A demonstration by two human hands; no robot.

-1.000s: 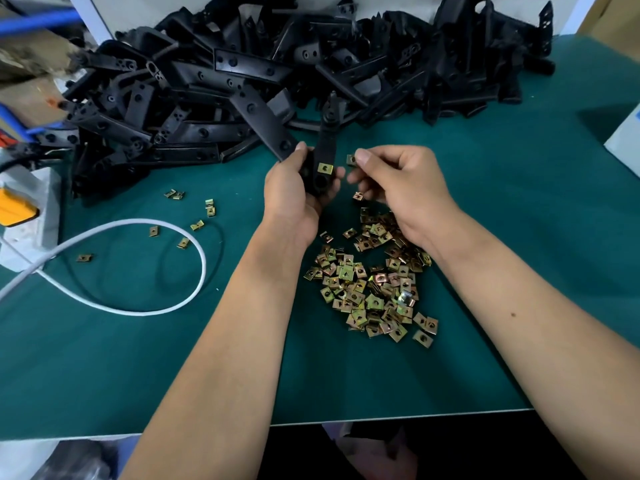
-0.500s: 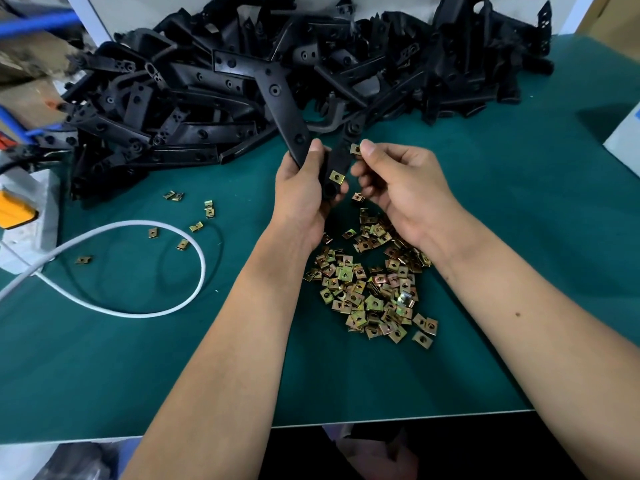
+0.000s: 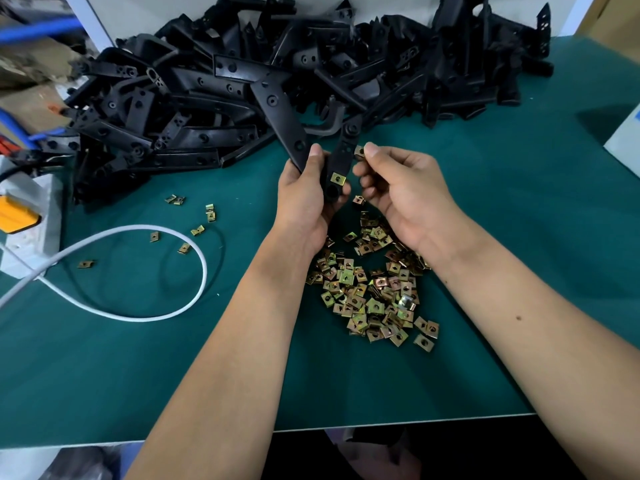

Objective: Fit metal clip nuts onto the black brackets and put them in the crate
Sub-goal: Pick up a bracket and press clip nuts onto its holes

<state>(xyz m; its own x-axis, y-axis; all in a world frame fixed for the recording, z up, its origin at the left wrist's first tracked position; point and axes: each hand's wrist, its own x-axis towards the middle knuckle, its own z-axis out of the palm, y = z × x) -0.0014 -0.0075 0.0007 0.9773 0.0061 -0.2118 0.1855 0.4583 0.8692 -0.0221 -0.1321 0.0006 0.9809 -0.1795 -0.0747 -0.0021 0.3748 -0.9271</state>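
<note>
Item: black bracket (image 3: 341, 157), V-shaped, held above the bench (image 3: 138, 375); one clip nut (image 3: 338, 179) already seated near its lower end. Left hand (image 3: 304, 199): grip closed round the bracket's lower end. Right hand (image 3: 401, 192): grip pinching a second clip nut (image 3: 359, 151) just beside the bracket's right arm.
Stock: loose clip nuts heap (image 3: 374, 289) under both wrists; bracket pile (image 3: 277, 84) along the far edge; few stray nuts (image 3: 194, 223) at left.
Open room: bare green surface toward the near edge.
Obstructions: white cable loop (image 3: 166, 313) and power strip (image 3: 31, 220), left.
</note>
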